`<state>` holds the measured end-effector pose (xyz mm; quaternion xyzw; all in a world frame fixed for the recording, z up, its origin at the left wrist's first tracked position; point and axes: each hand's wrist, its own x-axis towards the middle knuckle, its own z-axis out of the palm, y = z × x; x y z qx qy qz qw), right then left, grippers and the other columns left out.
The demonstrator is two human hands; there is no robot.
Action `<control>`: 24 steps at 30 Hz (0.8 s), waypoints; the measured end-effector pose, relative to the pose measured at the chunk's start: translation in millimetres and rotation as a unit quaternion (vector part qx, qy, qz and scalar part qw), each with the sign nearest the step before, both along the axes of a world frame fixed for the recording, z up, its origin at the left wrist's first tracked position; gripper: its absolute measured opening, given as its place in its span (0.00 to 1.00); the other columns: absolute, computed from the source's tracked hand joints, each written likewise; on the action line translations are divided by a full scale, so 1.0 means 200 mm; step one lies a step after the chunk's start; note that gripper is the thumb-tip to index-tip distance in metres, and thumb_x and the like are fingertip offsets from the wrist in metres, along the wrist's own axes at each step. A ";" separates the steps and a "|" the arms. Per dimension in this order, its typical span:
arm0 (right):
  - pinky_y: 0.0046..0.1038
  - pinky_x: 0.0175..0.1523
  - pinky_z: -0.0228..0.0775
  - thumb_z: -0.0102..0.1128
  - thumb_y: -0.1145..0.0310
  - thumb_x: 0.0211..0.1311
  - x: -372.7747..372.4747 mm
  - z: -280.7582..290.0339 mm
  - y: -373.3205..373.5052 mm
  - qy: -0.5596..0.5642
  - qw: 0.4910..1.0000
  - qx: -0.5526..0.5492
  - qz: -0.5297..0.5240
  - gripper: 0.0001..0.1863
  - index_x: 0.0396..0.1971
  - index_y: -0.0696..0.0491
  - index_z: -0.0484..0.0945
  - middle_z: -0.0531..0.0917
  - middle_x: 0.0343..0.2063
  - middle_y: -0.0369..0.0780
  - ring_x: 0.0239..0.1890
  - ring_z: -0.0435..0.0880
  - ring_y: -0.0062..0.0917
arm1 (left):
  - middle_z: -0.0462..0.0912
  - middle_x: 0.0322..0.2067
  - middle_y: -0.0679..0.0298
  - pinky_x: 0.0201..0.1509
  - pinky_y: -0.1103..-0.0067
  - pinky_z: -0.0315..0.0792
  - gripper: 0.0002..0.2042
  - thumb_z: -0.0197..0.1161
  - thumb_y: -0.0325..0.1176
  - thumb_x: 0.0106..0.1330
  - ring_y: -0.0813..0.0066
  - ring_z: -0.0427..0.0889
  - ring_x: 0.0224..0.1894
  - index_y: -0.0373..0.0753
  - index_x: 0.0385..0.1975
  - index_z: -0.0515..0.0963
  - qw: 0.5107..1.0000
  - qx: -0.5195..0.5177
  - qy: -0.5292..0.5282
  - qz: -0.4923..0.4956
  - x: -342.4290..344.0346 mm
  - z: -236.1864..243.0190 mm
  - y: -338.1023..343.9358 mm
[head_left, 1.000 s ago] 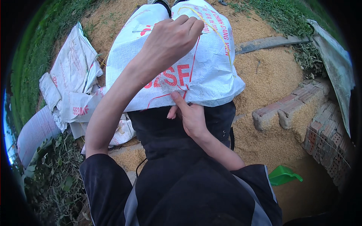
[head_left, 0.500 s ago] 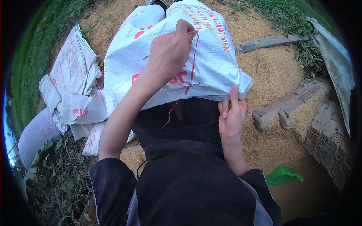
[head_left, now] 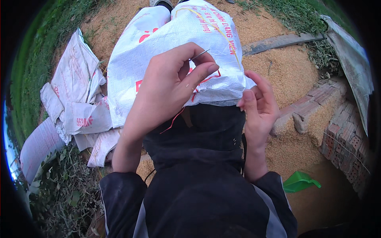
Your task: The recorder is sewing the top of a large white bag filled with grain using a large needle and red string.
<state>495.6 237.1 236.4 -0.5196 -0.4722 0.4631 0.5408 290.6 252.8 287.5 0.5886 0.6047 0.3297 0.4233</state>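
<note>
A white woven sack [head_left: 158,47] with red print lies across my legs, its open edge toward my body. My left hand [head_left: 166,81] is closed in a pinch on a thin metal needle [head_left: 203,53], which points up and to the right above the sack. Red string [head_left: 173,120] passes through the sack near its edge, and its loose tail hangs over my dark clothing. At the sack's right corner, my right hand [head_left: 261,105] grips the edge between thumb and fingers. Part of the string is hidden behind my left hand.
Folded white sacks [head_left: 77,75] lie at the left beside green plants. Grain husks [head_left: 285,67] cover the ground around me. On the right are a wooden plank [head_left: 278,43], stacked bricks [head_left: 343,146], a grey sheet [head_left: 345,51] and a green plastic scoop [head_left: 299,182].
My left hand has come down toward me with the needle, and its back has turned. The string above the sack has slackened. My right hand has shifted up around the sack's corner.
</note>
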 end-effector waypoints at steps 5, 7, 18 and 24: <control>0.17 0.37 0.73 0.62 0.78 0.67 -0.12 0.09 0.05 0.039 0.975 -0.078 0.204 0.13 0.49 0.63 0.79 0.86 0.36 0.36 0.32 0.79 0.11 | 0.81 0.31 0.71 0.39 0.87 0.70 0.09 0.66 0.31 0.70 0.89 0.76 0.35 0.30 0.39 0.78 0.977 -0.100 -0.187 0.025 0.02 -0.06 -0.02; 0.17 0.37 0.72 0.63 0.76 0.67 -0.13 0.10 0.06 0.021 0.983 -0.051 0.173 0.09 0.44 0.62 0.82 0.86 0.35 0.36 0.34 0.80 0.12 | 0.79 0.34 0.69 0.38 0.87 0.68 0.12 0.60 0.33 0.74 0.88 0.73 0.34 0.29 0.45 0.78 0.977 -0.099 -0.189 0.010 -0.02 -0.07 -0.02; 0.22 0.28 0.66 0.65 0.77 0.63 -0.16 0.07 0.04 -0.133 0.965 0.057 0.219 0.02 0.34 0.59 0.82 0.81 0.25 0.38 0.25 0.77 0.18 | 0.73 0.40 0.66 0.39 0.82 0.65 0.19 0.44 0.36 0.81 0.80 0.69 0.37 0.31 0.65 0.64 0.719 0.008 -0.670 0.186 -0.12 -0.23 0.06; 0.26 0.25 0.62 0.67 0.80 0.58 -0.20 0.07 0.00 -0.164 0.958 0.118 0.203 0.04 0.33 0.59 0.82 0.77 0.21 0.38 0.21 0.74 0.24 | 0.72 0.41 0.66 0.38 0.81 0.64 0.19 0.45 0.35 0.80 0.81 0.68 0.36 0.32 0.65 0.64 0.670 0.030 -0.726 0.153 -0.10 -0.20 0.07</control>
